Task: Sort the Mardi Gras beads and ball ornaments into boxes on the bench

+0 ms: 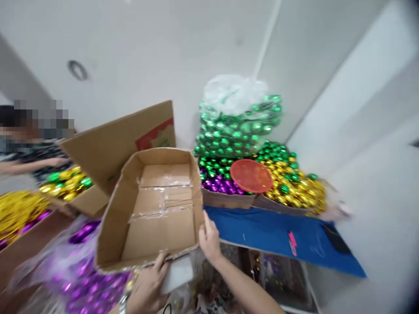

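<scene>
A shallow cardboard box (111, 226) with nothing in it is held up in front of me, its inside facing me. Clear tape crosses its bottom. My left hand (149, 279), with a watch at the wrist, is closed on the near edge. At the lower right corner my right hand (209, 240) grips the side wall. Just below the box, beside my left hand, is a white flat piece (178, 272) that I cannot make out. Purple shiny balls in a clear bag (88, 283) lie under the box's left side.
On the blue table (268, 229) stand boxes of shiny beads (284, 183), a red round dish (251, 175), and a pink cutter (292, 243). Behind them rises a bag of green balls (232, 131). A large cardboard sheet (118, 135) leans at left, near another person (29, 152).
</scene>
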### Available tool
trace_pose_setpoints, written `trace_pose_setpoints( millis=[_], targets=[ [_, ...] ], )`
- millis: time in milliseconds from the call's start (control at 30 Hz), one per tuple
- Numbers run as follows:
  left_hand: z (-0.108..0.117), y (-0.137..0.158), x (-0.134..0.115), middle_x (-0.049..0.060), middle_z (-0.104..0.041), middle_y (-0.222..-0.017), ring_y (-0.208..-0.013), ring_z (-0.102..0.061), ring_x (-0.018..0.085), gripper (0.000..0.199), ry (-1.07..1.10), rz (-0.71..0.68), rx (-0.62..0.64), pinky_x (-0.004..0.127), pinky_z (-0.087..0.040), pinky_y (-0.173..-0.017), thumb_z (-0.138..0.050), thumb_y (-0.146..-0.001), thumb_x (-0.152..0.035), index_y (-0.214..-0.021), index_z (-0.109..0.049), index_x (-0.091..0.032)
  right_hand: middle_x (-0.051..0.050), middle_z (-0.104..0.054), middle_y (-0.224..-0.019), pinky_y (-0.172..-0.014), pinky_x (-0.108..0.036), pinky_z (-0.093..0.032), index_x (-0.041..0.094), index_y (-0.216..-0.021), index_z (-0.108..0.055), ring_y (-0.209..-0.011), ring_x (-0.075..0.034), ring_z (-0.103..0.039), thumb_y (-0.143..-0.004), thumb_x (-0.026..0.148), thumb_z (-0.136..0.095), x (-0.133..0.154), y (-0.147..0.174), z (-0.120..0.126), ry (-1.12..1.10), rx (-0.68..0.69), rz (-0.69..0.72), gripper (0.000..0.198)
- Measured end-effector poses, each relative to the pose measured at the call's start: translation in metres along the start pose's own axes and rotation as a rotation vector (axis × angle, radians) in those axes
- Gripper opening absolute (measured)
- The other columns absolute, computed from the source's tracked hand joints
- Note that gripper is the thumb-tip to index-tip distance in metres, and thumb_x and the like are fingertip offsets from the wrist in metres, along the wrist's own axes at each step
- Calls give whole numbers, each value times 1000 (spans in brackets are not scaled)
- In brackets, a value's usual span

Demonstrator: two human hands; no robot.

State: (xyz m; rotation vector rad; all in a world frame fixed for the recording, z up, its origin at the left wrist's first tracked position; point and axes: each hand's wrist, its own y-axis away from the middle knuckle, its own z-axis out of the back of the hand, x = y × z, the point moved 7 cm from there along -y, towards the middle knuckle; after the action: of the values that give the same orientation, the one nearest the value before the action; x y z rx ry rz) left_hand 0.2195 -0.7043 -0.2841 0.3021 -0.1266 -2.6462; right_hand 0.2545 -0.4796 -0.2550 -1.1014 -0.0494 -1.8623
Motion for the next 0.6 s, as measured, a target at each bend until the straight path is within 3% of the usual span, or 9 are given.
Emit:
trace_pose_setpoints(
  millis=[100,167,367,467,600],
  targets=[
    [-6,20,24,23,-43,-145,-84,-69,27,54,-91,-90,-119,40,-56,-69,-50,-69,-15,-123,-51,-15,-14,-63,-127,-99,-39,-50,12,-148,-42,-113,-23,-60,-91,16,-36,25,21,-3,20,-52,27,57],
    [-8,37,37,21,-45,-143,-84,-68,24,55,-161,-132,-141,37,-55,-70,-47,-68,-9,-123,-51,-16,-14,-63,-128,-101,-40,-49,12,-149,-40,-115,-23,-60,-90,15,-38,39,38,-4,11,-68,0,59],
    [-1,79,62,22,-42,-148,-86,-68,27,54,-270,-157,10,40,-55,-71,-49,-74,-17,-128,-52,-16,-18,-56,-137,-110,-41,-44,5,-149,-37,-124,-25,-55,-86,20,-45,73,75,-19,-68,-8,-90,65],
    [16,81,63,23,-41,-147,-91,-68,30,55,-291,-177,64,42,-56,-77,-52,-74,-17,-129,-50,-16,-17,-54,-140,-111,-43,-42,6,-149,-37,-127,-26,-53,-85,18,-43,73,73,-29,-54,33,-142,65],
    [39,61,49,24,-38,-146,-91,-68,29,60,-337,-151,134,44,-55,-82,-55,-70,-14,-130,-48,-14,-17,-54,-141,-110,-40,-42,5,-149,-38,-125,-25,-55,-84,16,-40,58,52,-33,-28,55,-205,66]
  ],
)
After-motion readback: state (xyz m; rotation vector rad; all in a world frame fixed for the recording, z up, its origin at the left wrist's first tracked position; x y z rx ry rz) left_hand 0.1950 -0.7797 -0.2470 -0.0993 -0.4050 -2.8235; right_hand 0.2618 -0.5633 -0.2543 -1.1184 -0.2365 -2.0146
